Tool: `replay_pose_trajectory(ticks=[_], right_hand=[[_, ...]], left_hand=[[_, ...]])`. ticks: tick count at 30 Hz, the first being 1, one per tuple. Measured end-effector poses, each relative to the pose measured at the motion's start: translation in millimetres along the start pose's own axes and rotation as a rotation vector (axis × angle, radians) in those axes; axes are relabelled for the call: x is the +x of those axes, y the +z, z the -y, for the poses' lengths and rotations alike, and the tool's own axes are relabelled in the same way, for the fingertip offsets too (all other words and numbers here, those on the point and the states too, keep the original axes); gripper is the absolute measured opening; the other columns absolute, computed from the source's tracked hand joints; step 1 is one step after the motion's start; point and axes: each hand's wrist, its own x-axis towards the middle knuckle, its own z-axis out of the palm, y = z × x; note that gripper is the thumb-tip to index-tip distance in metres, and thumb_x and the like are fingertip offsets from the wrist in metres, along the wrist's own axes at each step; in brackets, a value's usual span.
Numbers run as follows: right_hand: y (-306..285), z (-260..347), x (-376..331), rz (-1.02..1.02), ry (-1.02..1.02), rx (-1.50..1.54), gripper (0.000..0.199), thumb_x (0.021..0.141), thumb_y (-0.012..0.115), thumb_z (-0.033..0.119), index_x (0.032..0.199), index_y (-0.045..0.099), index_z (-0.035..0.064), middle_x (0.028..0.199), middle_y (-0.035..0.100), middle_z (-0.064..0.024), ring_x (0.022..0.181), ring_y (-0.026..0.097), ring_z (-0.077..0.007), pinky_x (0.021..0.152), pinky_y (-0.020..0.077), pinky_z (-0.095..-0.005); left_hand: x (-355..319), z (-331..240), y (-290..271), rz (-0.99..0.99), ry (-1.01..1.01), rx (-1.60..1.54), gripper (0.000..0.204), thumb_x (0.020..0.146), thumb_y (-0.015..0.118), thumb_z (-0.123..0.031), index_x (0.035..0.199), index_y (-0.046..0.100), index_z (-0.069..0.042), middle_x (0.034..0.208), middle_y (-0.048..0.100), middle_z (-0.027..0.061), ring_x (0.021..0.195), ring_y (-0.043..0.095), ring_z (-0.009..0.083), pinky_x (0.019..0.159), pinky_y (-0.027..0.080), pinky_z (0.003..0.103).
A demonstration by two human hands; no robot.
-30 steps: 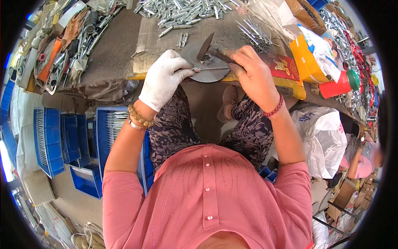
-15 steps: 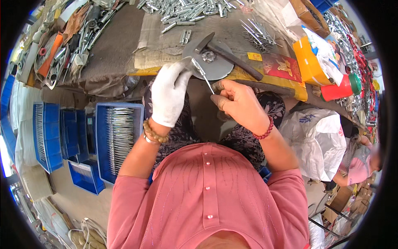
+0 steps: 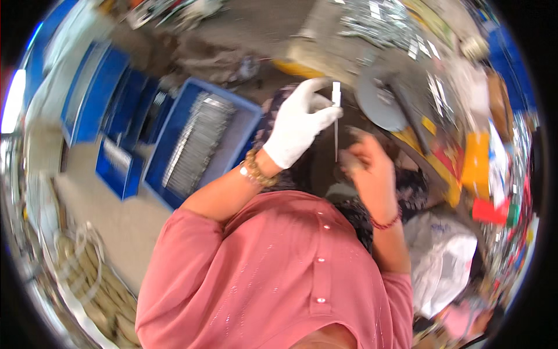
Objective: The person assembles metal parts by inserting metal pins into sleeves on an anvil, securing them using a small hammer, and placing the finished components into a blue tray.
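Observation:
My left hand (image 3: 296, 123), in a white knitted glove, pinches a thin metal rod with a thicker silvery sleeve (image 3: 336, 95) at its upper end. The rod stands nearly upright in the picture, its slim end pointing toward me. My bare right hand (image 3: 370, 166) is just right of that slim end, apart from it. Its thumb and forefinger are spread, somewhat blurred, with nothing visible between them. Beyond the hands, a grey round plate (image 3: 372, 96) lies on the bench with a dark hammer (image 3: 410, 116) across it.
A blue bin (image 3: 247, 110) to my left holds many rods laid in a row, with smaller blue bins (image 3: 119, 166) beside it. Metal parts (image 3: 378, 23) are heaped on the far bench. At right are a yellow box (image 3: 478, 163), a red jar (image 3: 489, 212) and a white sack (image 3: 439, 262).
The view has swung left, so the bench sits farther right and the bins nearer the middle. My right fingers have come off the rod, which my left hand still holds, now more upright.

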Motion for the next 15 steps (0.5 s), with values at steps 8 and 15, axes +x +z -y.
replay_pose_trajectory(ticks=[8, 15], right_hand=[[-76, -37, 31, -0.227, -0.138, 0.079, 0.035, 0.107, 0.062, 0.013, 0.140, 0.060, 0.0015, 0.106, 0.070, -0.0074, 0.087, 0.066, -0.0112, 0.074, 0.0542, -0.0244], [-77, -41, 36, -0.242, -0.105, 0.161, 0.031, 0.106, 0.064, 0.014, 0.135, 0.061, 0.0023, 0.103, 0.069, -0.0055, 0.083, 0.065, -0.0101, 0.073, 0.0539, -0.0243]], left_hand=[[-47, 52, -162, -0.582, -0.157, 0.197, 0.061, 0.093, 0.073, -0.010, 0.146, 0.049, 0.007, 0.115, 0.071, 0.0170, 0.097, 0.069, 0.0189, 0.087, 0.056, 0.029], [-77, 144, -271, -0.973, -0.313, 0.280, 0.058, 0.088, 0.081, -0.014, 0.139, 0.059, 0.004, 0.116, 0.074, 0.0204, 0.098, 0.073, 0.0222, 0.089, 0.058, 0.031]])
